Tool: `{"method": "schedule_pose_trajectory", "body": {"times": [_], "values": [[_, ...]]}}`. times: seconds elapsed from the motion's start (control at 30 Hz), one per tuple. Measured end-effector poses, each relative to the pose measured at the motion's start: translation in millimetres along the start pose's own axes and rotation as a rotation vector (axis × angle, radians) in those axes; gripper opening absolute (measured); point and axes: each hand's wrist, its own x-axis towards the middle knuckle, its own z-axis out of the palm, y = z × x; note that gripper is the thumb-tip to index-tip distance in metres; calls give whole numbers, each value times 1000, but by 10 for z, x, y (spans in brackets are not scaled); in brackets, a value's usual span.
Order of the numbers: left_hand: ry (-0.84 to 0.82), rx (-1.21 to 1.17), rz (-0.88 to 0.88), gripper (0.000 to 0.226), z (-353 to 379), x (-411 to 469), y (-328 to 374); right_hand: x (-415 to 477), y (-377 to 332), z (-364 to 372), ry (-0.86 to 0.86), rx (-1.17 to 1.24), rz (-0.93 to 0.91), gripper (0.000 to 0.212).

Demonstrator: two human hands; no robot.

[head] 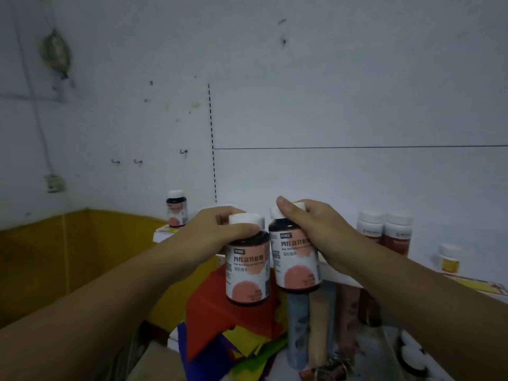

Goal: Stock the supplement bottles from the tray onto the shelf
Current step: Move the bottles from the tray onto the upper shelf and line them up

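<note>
Each of my hands holds a dark supplement bottle with a white cap and a pink-and-white label. My left hand [220, 226] grips one bottle [247, 273] by its cap. My right hand [310, 224] grips the other bottle [298, 259] the same way, a little higher. Both bottles hang upright, side by side, in front of the white shelf [341, 276]. On the shelf stand one matching bottle [176, 209] at the left, two white bottles [384, 232] at the right, and a small yellow-labelled bottle [449, 258] further right.
A white back panel [330, 105] rises behind the shelf. Below the shelf are coloured paper sheets [225, 320] and several upright tubes [310, 325]. A yellow-painted wall band [68, 257] runs at the left. The tray is out of view.
</note>
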Motion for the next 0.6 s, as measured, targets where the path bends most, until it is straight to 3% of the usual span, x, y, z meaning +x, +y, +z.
{"method": "schedule_pose_trajectory", "body": {"times": [0.23, 0.47, 0.6], "values": [[-7, 17, -4, 22, -759, 345, -317, 523, -122, 578, 22, -127, -17, 50], [-79, 92, -9, 22, -1392, 885, -557, 1129, -138, 892, -26, -168, -85, 65], [1, 70, 25, 20, -1703, 1238, -568, 1565, -149, 963, -13, -143, -138, 64]]}}
